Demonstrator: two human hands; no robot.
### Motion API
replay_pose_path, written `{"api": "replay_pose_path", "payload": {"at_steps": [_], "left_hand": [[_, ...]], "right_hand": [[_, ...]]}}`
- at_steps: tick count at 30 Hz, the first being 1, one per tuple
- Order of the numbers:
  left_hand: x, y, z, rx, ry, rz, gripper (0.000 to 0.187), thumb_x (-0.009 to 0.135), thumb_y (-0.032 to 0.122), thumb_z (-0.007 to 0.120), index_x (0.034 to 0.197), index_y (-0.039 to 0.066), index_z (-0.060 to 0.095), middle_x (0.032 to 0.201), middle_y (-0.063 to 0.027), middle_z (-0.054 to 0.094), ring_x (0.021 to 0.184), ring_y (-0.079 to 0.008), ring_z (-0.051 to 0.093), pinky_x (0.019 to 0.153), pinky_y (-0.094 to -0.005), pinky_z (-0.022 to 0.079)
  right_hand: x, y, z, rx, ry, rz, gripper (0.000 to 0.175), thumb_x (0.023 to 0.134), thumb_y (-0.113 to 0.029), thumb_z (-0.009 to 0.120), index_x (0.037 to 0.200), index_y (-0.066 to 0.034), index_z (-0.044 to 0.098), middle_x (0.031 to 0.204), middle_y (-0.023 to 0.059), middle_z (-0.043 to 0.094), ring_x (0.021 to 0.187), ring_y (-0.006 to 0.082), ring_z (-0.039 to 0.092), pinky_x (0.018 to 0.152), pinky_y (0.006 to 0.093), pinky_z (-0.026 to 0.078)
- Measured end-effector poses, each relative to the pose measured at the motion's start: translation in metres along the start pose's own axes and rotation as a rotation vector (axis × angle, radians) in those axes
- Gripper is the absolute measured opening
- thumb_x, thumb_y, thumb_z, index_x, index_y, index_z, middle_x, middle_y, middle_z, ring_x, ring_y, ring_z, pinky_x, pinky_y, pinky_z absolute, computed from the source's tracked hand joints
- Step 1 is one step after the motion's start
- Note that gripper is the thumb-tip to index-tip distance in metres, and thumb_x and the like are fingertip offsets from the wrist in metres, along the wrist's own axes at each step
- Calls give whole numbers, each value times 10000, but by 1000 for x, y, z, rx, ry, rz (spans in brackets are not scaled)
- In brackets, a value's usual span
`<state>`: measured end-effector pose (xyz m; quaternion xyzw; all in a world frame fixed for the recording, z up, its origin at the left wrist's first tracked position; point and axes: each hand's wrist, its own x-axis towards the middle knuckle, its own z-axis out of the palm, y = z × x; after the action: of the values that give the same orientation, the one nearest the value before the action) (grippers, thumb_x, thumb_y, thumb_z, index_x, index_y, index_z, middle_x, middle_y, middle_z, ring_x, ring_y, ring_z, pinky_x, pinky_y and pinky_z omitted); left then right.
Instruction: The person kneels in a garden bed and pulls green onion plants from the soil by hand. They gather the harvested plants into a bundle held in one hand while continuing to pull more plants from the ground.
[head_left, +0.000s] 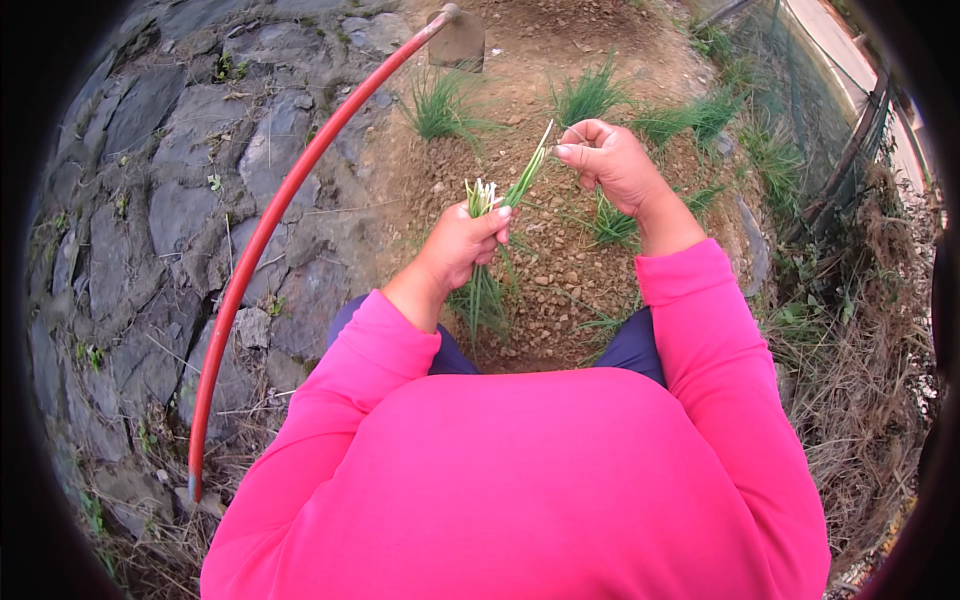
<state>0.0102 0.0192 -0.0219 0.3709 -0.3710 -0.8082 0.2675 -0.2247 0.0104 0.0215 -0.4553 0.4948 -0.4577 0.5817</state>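
Note:
My left hand (466, 244) is closed around a bunch of thin green chive-like stalks (480, 296); their white cut or root ends stick up above the fist and the green leaves hang below it. A few stalks (531, 174) lean out of the bunch up and to the right, their pale tips near my right hand (600, 161). The thumb and forefinger of that hand are pinched together by those tips, seemingly on a thin strand too fine to identify. Tufts of the same kind of plant (589, 94) grow in the soil beyond my hands.
A hoe with a red handle (274, 214) and a metal blade (457, 45) lies along the left, over a stone slab wall (184, 210). Another green tuft (442, 109) stands near the blade. Green netting (802, 90) and dry grass (847, 390) border the right side.

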Motion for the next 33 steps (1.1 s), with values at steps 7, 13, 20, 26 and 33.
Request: {"api": "replay_pose_path", "payload": {"at_steps": [7,13,20,26,33], "left_hand": [[-3,3,0,20,-18,4,121,873,174,554,911,60,536,652,9,515,410,-28,320,383,-188,240],[-3,3,-1,-56,-1,33,204,903,235,515,969,42,526,644,17,495,420,-33,300,392,-191,241],[-2,2,-4,-62,22,42,235,908,270,503,967,44,523,653,20,498,438,-33,307,399,-184,250],[-3,4,-2,-95,3,34,229,904,265,510,957,44,532,644,20,493,433,-36,305,397,-186,250],[-13,33,-17,-179,65,222,211,895,237,525,940,33,548,645,13,491,442,-38,299,402,-180,258]], "right_hand": [[2,8,26,-203,-7,-34,174,796,-141,659,892,-39,557,677,-29,510,551,49,432,477,209,351],[3,9,12,319,0,59,125,837,-129,605,863,-57,507,677,-9,492,553,84,437,494,251,373],[7,12,-11,653,130,-87,93,836,-67,573,839,-69,480,759,51,545,632,123,505,546,284,439],[6,15,-14,550,77,12,109,805,-26,590,815,-58,486,783,85,592,608,123,532,540,285,460],[7,29,-6,202,70,140,128,780,-17,607,822,-55,492,735,61,574,570,111,529,476,261,453]]}}
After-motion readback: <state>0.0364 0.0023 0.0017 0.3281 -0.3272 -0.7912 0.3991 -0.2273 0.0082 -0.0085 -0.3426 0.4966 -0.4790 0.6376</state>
